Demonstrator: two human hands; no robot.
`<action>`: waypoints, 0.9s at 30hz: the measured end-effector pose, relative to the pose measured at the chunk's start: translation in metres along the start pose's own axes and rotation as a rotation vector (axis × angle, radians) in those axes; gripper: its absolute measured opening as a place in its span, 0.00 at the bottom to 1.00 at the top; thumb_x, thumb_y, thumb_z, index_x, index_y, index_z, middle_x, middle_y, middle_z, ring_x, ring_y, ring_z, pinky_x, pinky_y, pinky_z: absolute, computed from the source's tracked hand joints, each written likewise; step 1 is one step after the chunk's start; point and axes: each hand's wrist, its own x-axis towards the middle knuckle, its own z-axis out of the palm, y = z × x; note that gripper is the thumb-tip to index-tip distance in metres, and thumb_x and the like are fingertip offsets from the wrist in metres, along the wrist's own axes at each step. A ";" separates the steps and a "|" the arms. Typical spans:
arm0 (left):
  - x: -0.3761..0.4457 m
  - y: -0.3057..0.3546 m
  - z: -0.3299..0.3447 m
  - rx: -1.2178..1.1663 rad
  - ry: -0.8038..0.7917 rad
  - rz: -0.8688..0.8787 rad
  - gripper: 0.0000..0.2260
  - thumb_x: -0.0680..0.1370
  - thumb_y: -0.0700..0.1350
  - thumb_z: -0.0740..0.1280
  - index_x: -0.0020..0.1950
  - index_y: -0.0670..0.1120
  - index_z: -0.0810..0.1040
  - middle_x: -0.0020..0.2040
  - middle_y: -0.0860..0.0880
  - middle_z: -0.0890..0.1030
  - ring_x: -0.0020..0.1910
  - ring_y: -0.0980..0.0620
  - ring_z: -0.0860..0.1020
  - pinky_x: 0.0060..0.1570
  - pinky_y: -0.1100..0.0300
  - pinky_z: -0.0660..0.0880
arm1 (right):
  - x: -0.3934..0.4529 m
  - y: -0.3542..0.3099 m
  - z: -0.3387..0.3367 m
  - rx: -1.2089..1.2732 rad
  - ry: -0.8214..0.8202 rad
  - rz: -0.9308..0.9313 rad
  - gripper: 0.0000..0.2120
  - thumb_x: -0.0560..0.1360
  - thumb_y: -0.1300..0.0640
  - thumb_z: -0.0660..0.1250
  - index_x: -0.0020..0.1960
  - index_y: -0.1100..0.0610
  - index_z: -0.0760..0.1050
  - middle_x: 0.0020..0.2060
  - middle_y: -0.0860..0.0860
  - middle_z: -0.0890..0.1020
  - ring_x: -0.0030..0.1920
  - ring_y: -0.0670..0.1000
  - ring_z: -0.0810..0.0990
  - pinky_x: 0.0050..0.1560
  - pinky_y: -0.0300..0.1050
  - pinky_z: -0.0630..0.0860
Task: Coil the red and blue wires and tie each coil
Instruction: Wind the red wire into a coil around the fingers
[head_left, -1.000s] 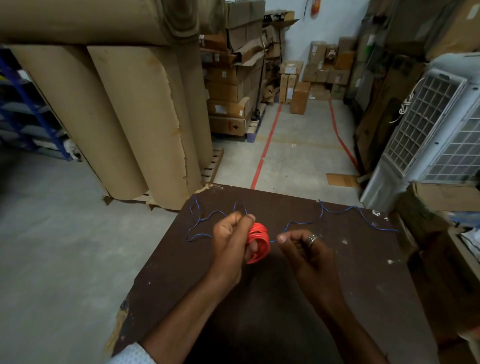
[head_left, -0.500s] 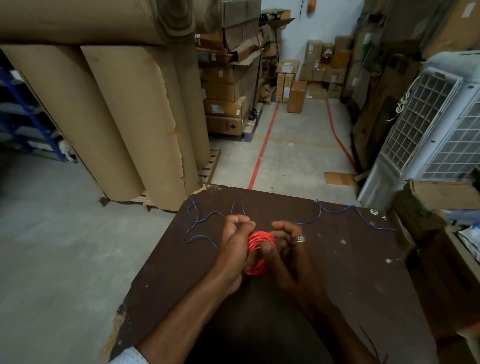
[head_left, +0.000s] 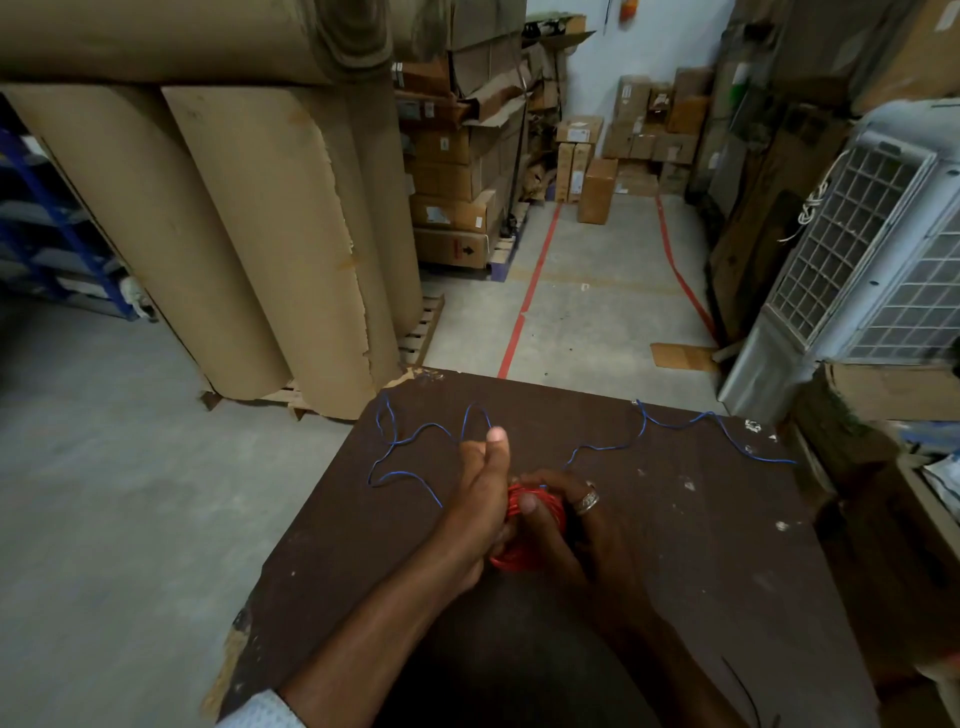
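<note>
A small coil of red wire (head_left: 524, 558) sits between both hands above the dark brown table (head_left: 701, 561). My left hand (head_left: 480, 499) holds the coil from the left, thumb sticking up. My right hand (head_left: 576, 525), wearing a ring, grips the coil from the right with its thumb pressed on top. The blue wire (head_left: 410, 441) lies loose and wavy across the far part of the table, running from the far left corner behind my hands to the far right edge (head_left: 727, 431).
Large brown paper rolls (head_left: 249, 234) stand on a pallet beyond the table's left corner. A white air cooler (head_left: 872, 270) and a cardboard box (head_left: 893, 389) crowd the right side. Stacked cartons (head_left: 457, 171) line the aisle with red floor tape.
My right hand came in from the right and closed onto the red coil. My left thumb lifted off the coil and now points up.
</note>
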 end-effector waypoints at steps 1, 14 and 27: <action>0.000 0.000 0.000 0.006 -0.012 -0.001 0.21 0.81 0.66 0.52 0.52 0.48 0.64 0.33 0.47 0.64 0.19 0.57 0.64 0.20 0.68 0.59 | -0.001 0.003 0.000 0.018 0.006 0.009 0.09 0.79 0.51 0.66 0.58 0.41 0.78 0.52 0.38 0.84 0.52 0.44 0.84 0.52 0.45 0.81; 0.002 0.003 0.002 -0.101 -0.091 0.002 0.22 0.80 0.67 0.54 0.54 0.49 0.70 0.39 0.49 0.77 0.24 0.54 0.72 0.22 0.64 0.66 | -0.001 0.005 -0.001 0.276 0.051 0.265 0.04 0.80 0.55 0.68 0.46 0.53 0.77 0.34 0.56 0.86 0.36 0.54 0.86 0.39 0.50 0.83; -0.028 -0.022 0.005 0.395 0.013 0.301 0.25 0.80 0.63 0.49 0.49 0.48 0.80 0.44 0.54 0.81 0.48 0.61 0.79 0.52 0.62 0.72 | 0.000 0.010 0.004 0.182 0.314 0.276 0.05 0.79 0.56 0.67 0.46 0.56 0.76 0.34 0.55 0.80 0.34 0.58 0.80 0.33 0.50 0.76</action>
